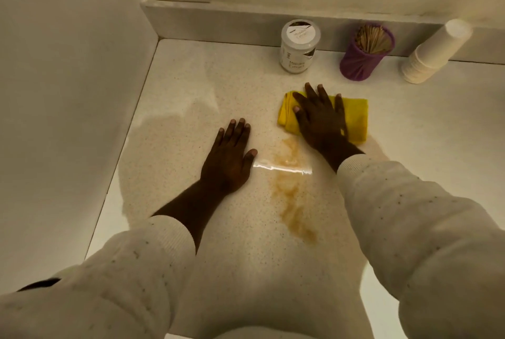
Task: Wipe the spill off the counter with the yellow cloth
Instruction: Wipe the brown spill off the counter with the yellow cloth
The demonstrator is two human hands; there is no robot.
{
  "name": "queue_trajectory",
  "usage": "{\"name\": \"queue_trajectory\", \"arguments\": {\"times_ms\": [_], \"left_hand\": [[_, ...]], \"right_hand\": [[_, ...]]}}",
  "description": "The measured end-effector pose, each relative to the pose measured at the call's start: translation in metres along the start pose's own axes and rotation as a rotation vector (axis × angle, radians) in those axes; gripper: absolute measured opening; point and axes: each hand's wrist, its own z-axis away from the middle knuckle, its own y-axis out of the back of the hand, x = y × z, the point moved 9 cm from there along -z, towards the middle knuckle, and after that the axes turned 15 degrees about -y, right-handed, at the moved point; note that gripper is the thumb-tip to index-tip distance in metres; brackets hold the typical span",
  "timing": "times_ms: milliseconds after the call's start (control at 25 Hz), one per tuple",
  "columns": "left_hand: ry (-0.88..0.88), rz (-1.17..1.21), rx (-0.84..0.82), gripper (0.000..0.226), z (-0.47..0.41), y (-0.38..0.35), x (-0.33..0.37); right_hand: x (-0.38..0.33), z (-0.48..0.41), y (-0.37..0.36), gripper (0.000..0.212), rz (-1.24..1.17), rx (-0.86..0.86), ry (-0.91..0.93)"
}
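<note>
Head view: the right hand (318, 120) lies flat on the folded yellow cloth (352, 117), fingers (310, 91) spread, gripping nothing. The cloth is just beyond the brown spill (289, 191), mid tabletop (191, 87). The left hand (228, 155) lies flat, open, beside the spill.

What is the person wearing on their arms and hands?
Both arms are in long, cream-white knitted sleeves with tiny dark flecks and ribbed cuffs that stop short of the wrists. The left hand and the right hand are bare: no gloves, rings or watch can be seen. A dark strip shows at the edge of the left sleeve, low in the picture.
</note>
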Motion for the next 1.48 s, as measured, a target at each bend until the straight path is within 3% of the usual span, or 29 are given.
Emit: {"name": "queue_trajectory", "arguments": {"times_ms": [200,480,880,1160,1480], "left_hand": [[-0.006,0.008,0.001,0.066,-0.001,0.003,0.0],[-0.015,0.017,-0.01,0.063,0.004,0.004,0.004],[-0.01,0.031,-0.072,0.065,0.03,0.003,0.036],[0.032,0.001,-0.069,0.067,0.048,0.002,0.022],[0.057,0.011,-0.055,0.069,0.025,0.006,-0.004]], "right_hand": [[-0.021,0.027,-0.01,0.063,0.024,0.011,0.044],[-0.047,0.144,-0.037,0.059,0.018,0.011,0.129],[-0.002,0.275,-0.047,0.055,0.042,0.043,0.146],[0.047,0.256,-0.032,0.06,0.023,0.048,0.017],[0.062,0.164,-0.018,0.062,0.042,0.05,-0.084]]}}
